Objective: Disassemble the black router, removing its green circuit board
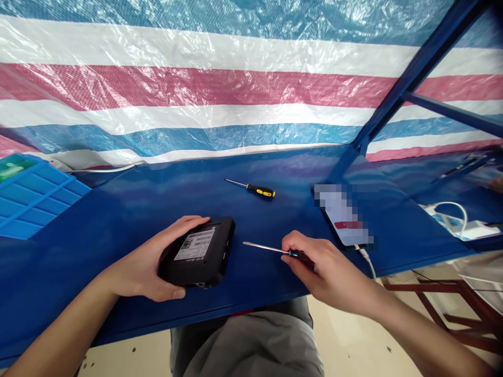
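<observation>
Grey cloth [255, 348] nearest, below the bench [261, 285]. Left hand [143, 267]: I clamp the box [216, 262] at near left. Right hand [320, 262]: I pinch the driver [265, 247], tip pointing left, apart from the box. Step, I judge: tool poised. Next move calls for steady box, careful aim.

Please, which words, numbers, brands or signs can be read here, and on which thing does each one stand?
No text can be read.
White label on the black device in the left hand: print and a square code, too small to read.
Phone screen: pixelated, unreadable.
</observation>
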`<state>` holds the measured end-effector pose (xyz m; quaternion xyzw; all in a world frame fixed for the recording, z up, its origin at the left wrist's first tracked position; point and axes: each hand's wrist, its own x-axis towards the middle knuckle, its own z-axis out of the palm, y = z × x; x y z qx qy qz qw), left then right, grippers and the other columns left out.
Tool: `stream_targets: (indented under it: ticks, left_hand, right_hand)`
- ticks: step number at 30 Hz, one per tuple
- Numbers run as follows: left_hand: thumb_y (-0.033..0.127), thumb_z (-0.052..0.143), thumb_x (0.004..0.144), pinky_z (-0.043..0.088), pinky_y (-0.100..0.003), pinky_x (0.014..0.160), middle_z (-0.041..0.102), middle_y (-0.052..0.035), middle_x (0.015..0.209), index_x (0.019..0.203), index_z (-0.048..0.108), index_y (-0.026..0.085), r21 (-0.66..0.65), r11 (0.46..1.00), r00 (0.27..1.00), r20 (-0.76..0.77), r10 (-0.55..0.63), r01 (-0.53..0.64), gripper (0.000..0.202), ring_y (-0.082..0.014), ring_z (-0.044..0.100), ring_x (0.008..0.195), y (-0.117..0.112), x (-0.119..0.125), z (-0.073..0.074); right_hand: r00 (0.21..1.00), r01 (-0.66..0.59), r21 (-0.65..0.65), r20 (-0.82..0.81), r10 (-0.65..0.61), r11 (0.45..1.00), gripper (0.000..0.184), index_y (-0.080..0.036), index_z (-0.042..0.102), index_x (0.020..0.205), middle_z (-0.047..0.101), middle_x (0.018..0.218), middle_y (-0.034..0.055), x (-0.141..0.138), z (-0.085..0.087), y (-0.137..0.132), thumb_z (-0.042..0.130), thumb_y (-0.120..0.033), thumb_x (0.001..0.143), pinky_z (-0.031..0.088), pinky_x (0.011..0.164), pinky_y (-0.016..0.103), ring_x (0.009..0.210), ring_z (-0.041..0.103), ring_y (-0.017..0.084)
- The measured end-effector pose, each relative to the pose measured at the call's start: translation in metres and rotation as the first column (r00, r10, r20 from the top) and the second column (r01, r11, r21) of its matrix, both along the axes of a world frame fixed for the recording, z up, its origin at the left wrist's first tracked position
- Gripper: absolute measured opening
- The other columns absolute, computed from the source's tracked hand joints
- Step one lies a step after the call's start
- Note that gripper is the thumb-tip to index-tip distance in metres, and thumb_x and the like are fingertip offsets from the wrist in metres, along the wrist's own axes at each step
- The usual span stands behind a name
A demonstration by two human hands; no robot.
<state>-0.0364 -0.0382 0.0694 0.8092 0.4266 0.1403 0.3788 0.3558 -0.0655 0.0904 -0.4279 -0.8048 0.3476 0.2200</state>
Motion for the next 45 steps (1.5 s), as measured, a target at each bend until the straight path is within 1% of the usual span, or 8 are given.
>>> stream_targets:
  ticks: [5, 9, 12, 18, 27, 33, 42, 45]
  left_hand:
    - [0.066, 0.084, 0.07, 0.049, -0.051, 0.123, 0.042, -0.0056, 0.174, 0.167, 0.039, 0.042, 0.092, 0.986, 0.987, -0.068, 0.145, -0.139, 0.109, -0.0435, 0.05, 0.154, -0.01, 0.009, -0.001]
    - [0.058, 0.086, 0.069, 0.05, -0.05, 0.122, 0.042, -0.0056, 0.173, 0.167, 0.037, 0.042, 0.17, 0.968, 0.972, -0.112, 0.205, -0.185, 0.111, -0.043, 0.05, 0.153, -0.015, 0.021, -0.002]
    - [0.058, 0.086, 0.07, 0.049, -0.053, 0.122, 0.038, -0.0066, 0.173, 0.167, 0.035, 0.043, 0.196, 0.958, 0.966, -0.11, 0.232, -0.208, 0.111, -0.0437, 0.048, 0.153, -0.017, 0.028, -0.004]
    - [0.062, 0.085, 0.073, 0.05, -0.055, 0.119, 0.036, -0.0092, 0.172, 0.169, 0.031, 0.042, 0.239, 0.948, 0.959, -0.137, 0.248, -0.211, 0.112, -0.0457, 0.044, 0.155, -0.018, 0.033, -0.01]
    - [0.065, 0.082, 0.076, 0.049, -0.052, 0.119, 0.038, -0.0093, 0.17, 0.169, 0.027, 0.039, 0.292, 0.937, 0.958, -0.152, 0.243, -0.192, 0.111, -0.0433, 0.038, 0.158, -0.017, 0.034, -0.016]
    - [0.062, 0.08, 0.077, 0.048, -0.055, 0.12, 0.038, -0.0107, 0.171, 0.169, 0.03, 0.034, 0.285, 0.937, 0.955, -0.158, 0.251, -0.2, 0.108, -0.0449, 0.036, 0.158, -0.018, 0.037, -0.018]
    - [0.064, 0.079, 0.078, 0.051, -0.053, 0.118, 0.039, -0.0103, 0.17, 0.17, 0.029, 0.034, 0.302, 0.934, 0.956, -0.158, 0.248, -0.193, 0.108, -0.0429, 0.036, 0.158, -0.018, 0.038, -0.02]
    - [0.063, 0.078, 0.079, 0.05, -0.054, 0.118, 0.041, -0.0104, 0.169, 0.169, 0.029, 0.034, 0.308, 0.933, 0.957, -0.157, 0.246, -0.189, 0.107, -0.0426, 0.036, 0.158, -0.018, 0.038, -0.02]
  right_hand:
    - [0.999, -0.04, 0.049, -0.029, 0.041, 0.998, 0.015, -0.023, 0.07, 0.1, 0.073, 0.095, 0.0036, 0.003, 0.008, 0.004, 0.058, -0.019, 0.109, 0.045, 0.064, 0.027, 0.074, 0.066, 0.014]
    - [0.994, -0.035, 0.146, 0.112, 0.018, 0.989, 0.019, -0.025, 0.077, 0.111, 0.074, 0.092, 0.0044, 0.004, 0.013, 0.004, 0.058, -0.023, 0.111, 0.044, 0.062, 0.029, 0.072, 0.067, 0.016]
    - [0.989, -0.037, 0.143, 0.146, 0.015, 0.989, 0.017, -0.025, 0.075, 0.112, 0.077, 0.097, 0.0048, 0.0, 0.023, 0.005, 0.059, -0.021, 0.11, 0.045, 0.066, 0.03, 0.076, 0.07, 0.018]
    - [0.971, -0.153, 0.191, 0.213, 0.111, 0.97, 0.02, -0.021, 0.074, 0.096, 0.073, 0.085, 0.0022, -0.017, 0.049, 0.013, 0.059, -0.019, 0.11, 0.037, 0.064, 0.03, 0.068, 0.061, 0.015]
    - [0.925, -0.239, 0.167, 0.34, 0.172, 0.957, 0.032, -0.021, 0.063, 0.076, 0.061, 0.069, -0.0026, -0.031, 0.057, 0.021, 0.059, -0.017, 0.108, 0.028, 0.058, 0.031, 0.057, 0.049, 0.012]
    - [0.878, -0.281, 0.134, 0.435, 0.198, 0.95, 0.028, -0.021, 0.063, 0.078, 0.065, 0.073, -0.0029, -0.038, 0.06, 0.023, 0.062, -0.018, 0.107, 0.027, 0.058, 0.032, 0.061, 0.055, 0.013]
    - [0.742, -0.36, 0.114, 0.637, 0.21, 0.926, 0.028, -0.021, 0.069, 0.083, 0.07, 0.078, 0.0002, -0.052, 0.074, 0.026, 0.06, -0.021, 0.109, 0.028, 0.055, 0.035, 0.065, 0.066, 0.016]
    - [0.756, -0.385, 0.195, 0.628, 0.187, 0.902, 0.023, -0.021, 0.07, 0.078, 0.068, 0.071, -0.0012, -0.059, 0.076, 0.026, 0.072, -0.014, 0.099, 0.028, 0.051, 0.034, 0.058, 0.062, 0.015]
